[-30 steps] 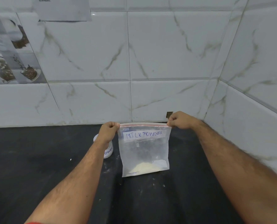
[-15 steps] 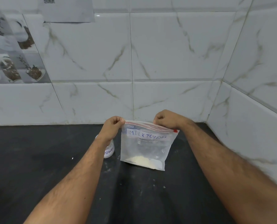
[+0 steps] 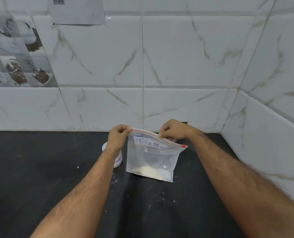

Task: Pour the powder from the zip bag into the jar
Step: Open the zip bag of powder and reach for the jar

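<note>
A clear zip bag marked MILK POWDER stands on the black counter, tilted so its right corner droops. A little pale powder lies in its bottom. My left hand pinches the bag's top left corner. My right hand pinches the red zip strip near its middle, and the strip's right end hangs free. A small white jar stands just left of the bag, mostly hidden behind my left wrist; I cannot see its mouth.
The black counter carries scattered powder specks in front of the bag. White tiled walls meet in a corner at the back right, close to my right forearm. A paper sheet is stuck on the wall at upper left.
My right hand has slid left along the zip strip from the bag's right corner to its middle. The bag has tipped, and its right corner now sags.
</note>
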Demonstrator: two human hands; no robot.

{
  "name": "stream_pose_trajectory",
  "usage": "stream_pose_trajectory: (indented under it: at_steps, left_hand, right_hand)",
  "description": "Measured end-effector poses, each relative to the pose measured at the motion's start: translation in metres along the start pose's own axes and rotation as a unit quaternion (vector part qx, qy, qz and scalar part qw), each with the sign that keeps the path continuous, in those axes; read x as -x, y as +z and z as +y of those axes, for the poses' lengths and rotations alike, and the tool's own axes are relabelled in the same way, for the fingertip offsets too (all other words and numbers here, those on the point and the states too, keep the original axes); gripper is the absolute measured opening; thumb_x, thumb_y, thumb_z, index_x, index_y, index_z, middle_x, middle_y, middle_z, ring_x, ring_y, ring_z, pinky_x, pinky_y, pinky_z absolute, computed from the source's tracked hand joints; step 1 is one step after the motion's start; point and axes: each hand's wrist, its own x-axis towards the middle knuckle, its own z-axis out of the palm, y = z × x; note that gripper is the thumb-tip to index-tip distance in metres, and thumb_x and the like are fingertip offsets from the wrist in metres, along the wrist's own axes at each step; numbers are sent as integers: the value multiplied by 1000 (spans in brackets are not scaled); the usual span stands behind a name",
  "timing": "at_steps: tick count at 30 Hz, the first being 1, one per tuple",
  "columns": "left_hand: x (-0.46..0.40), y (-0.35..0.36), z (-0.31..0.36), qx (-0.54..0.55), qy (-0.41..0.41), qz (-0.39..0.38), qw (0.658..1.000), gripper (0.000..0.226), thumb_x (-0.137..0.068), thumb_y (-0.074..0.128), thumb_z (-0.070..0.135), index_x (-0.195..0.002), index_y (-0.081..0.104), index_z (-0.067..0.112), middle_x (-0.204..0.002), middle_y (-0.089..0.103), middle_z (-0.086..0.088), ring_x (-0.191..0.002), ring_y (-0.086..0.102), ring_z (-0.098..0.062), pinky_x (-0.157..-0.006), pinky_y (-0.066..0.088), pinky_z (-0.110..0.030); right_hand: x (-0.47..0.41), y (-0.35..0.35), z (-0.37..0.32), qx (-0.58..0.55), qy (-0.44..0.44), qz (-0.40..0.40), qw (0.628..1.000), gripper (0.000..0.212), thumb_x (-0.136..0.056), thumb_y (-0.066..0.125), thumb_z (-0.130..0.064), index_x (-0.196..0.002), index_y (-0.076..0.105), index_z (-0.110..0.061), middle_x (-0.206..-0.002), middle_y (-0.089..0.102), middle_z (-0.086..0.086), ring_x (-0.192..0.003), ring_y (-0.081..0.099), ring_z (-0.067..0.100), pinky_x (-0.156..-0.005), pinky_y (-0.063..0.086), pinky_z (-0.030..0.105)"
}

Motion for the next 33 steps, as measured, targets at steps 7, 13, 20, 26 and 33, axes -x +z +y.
stream_pose_trajectory:
  at_steps: [7, 13, 20, 26, 33]
  left_hand:
    - [2, 0, -2, -17, -6, 56, 998, 9, -93, 68, 24, -97, 69, 16, -92, 70, 2, -85, 62, -15, -75, 50, -28]
    - [16, 25, 7, -119, 16, 107, 987, 44, -87, 63, 54, -63, 54, 18, -60, 56, 12, -58, 51, -10, -55, 37, -27]
    - [17, 56, 29, -218, -6, -15, 976, 55, -83, 56, 67, -71, 61, 13, -71, 66, -5, -63, 57, -21, -66, 49, -36]
    - [16, 56, 38, -266, -5, -31, 964, 22, -76, 56, 35, -61, 48, 20, -62, 54, 0, -59, 44, -21, -57, 36, -30]
    - [-1, 35, 41, -334, 12, 18, 942, 22, -76, 57, 34, -63, 57, 17, -59, 59, 5, -59, 54, -18, -55, 40, -25]
  right_hand:
    - [1, 4, -1, 33, 1, 57, 998, 17, -82, 67, -11, -66, 72, -12, -65, 69, -11, -63, 61, 5, -65, 51, 28]
    - [-2, 2, -14, 29, -1, 112, 993, 14, -82, 65, -7, -70, 72, -6, -76, 72, -2, -73, 65, 10, -64, 51, 25]
    - [1, -2, -39, 19, -3, 111, 994, 22, -84, 67, -10, -63, 70, -13, -69, 72, 2, -58, 64, 12, -50, 47, 23]
    - [-1, -4, -38, 22, 43, 133, 990, 16, -82, 64, -3, -67, 69, -5, -69, 71, 13, -57, 66, 23, -45, 52, 25]
    - [-8, -15, -22, 122, 143, 204, 961, 12, -80, 56, -2, -69, 60, -5, -65, 70, 11, -53, 68, 27, -53, 59, 31]
